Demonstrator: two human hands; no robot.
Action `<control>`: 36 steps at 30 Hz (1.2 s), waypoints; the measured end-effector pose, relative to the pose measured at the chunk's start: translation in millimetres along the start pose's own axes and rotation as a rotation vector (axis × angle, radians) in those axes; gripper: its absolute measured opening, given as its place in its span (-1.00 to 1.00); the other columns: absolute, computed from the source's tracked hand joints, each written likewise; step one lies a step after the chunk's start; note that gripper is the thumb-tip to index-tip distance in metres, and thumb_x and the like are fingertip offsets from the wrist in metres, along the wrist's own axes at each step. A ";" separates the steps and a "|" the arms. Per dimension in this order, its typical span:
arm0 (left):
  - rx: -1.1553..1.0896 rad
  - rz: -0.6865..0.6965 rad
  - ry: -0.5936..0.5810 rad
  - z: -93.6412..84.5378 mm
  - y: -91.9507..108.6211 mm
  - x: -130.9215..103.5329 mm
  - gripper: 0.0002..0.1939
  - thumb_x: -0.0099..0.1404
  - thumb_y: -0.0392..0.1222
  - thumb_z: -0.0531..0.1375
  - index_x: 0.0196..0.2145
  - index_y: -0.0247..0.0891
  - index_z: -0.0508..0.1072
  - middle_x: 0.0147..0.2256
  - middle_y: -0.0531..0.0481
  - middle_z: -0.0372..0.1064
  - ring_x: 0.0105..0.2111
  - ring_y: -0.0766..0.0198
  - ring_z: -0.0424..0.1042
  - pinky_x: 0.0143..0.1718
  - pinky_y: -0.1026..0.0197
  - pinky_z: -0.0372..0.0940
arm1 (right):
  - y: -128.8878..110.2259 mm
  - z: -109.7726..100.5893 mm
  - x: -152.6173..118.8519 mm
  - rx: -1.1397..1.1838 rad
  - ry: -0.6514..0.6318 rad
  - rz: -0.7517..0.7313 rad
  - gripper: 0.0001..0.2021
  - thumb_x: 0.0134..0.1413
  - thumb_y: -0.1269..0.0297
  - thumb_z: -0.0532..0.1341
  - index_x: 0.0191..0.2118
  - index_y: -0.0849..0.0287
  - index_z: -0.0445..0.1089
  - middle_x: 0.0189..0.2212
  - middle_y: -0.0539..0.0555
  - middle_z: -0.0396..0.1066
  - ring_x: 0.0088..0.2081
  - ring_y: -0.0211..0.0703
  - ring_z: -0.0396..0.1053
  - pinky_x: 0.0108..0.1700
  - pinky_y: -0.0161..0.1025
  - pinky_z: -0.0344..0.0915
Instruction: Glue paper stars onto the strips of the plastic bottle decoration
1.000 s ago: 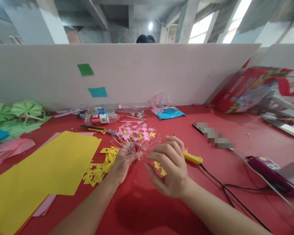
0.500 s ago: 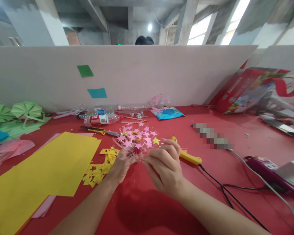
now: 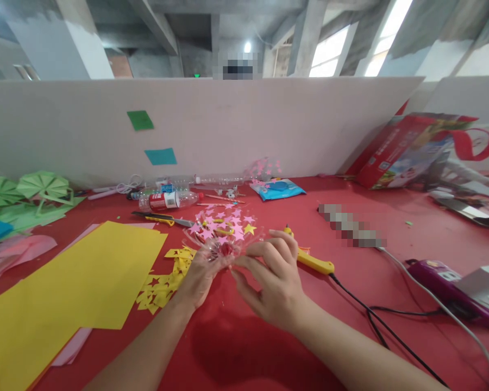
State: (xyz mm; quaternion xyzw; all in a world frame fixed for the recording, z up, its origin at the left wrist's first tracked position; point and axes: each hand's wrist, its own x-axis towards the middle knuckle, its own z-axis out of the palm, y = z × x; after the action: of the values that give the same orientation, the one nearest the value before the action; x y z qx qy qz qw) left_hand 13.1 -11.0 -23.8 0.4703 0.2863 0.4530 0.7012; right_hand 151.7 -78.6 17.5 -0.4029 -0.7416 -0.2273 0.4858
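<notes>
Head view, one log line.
left hand: holding clear plastic piece with pink stars | right hand: fingers curled nearby | yellow glue gun: on red table

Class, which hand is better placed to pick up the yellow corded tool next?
Probably the right hand: it is beside the yellow corded tool, while the left hand grips the star-covered plastic piece.
</notes>
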 end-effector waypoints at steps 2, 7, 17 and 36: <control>-0.010 -0.003 0.001 0.6 0.3 -0.1 -0.69 -0.01 -0.24 0.39 -0.28 -0.23 0.44 -0.37 0.07 0.44 -0.39 0.36 0.37 -0.27 0.29 0.23 | -0.7 -0.6 -0.3 0.008 0.004 0.001 -0.95 0.05 0.41 0.21 -0.33 0.14 0.38 -0.41 0.00 0.37 -0.34 -0.20 0.22 0.02 -0.05 0.11; 0.004 -0.031 0.039 0.2 0.4 -0.5 -0.68 -0.02 -0.22 0.39 -0.27 -0.21 0.45 -0.37 0.08 0.42 -0.42 0.39 0.32 -0.29 0.30 0.22 | 0.3 -4.2 -0.7 0.064 0.031 0.026 -0.91 0.01 0.45 0.19 -0.32 0.14 0.31 -0.40 0.00 0.33 -0.34 -0.20 0.24 0.02 -0.02 0.13; 0.009 -0.023 0.132 -4.1 6.9 3.4 -0.66 -0.07 -0.22 0.40 -0.27 -0.24 0.53 -0.44 0.10 0.39 -0.52 0.48 0.24 -0.42 0.39 0.17 | 14.4 -5.8 -0.2 0.148 0.089 0.133 -0.78 0.01 0.49 0.10 -0.19 0.12 0.27 -0.32 0.05 0.30 -0.25 -0.12 0.26 -0.05 0.02 0.17; 0.036 -0.013 0.114 -3.8 4.2 4.1 -0.66 -0.10 -0.21 0.40 -0.30 -0.24 0.51 -0.33 0.02 0.48 -0.33 0.30 0.39 -0.29 0.28 0.20 | 7.5 0.2 -2.2 0.086 0.034 0.029 -0.86 0.15 0.45 0.14 -0.34 0.12 0.42 -0.44 0.01 0.31 -0.36 -0.22 0.19 -0.06 -0.10 0.16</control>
State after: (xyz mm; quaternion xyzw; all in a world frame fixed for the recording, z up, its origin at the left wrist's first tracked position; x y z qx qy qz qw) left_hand 10.1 -5.1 -21.3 0.4543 0.3370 0.4691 0.6782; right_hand 158.1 -75.0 15.1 -0.3883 -0.7366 -0.1948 0.5184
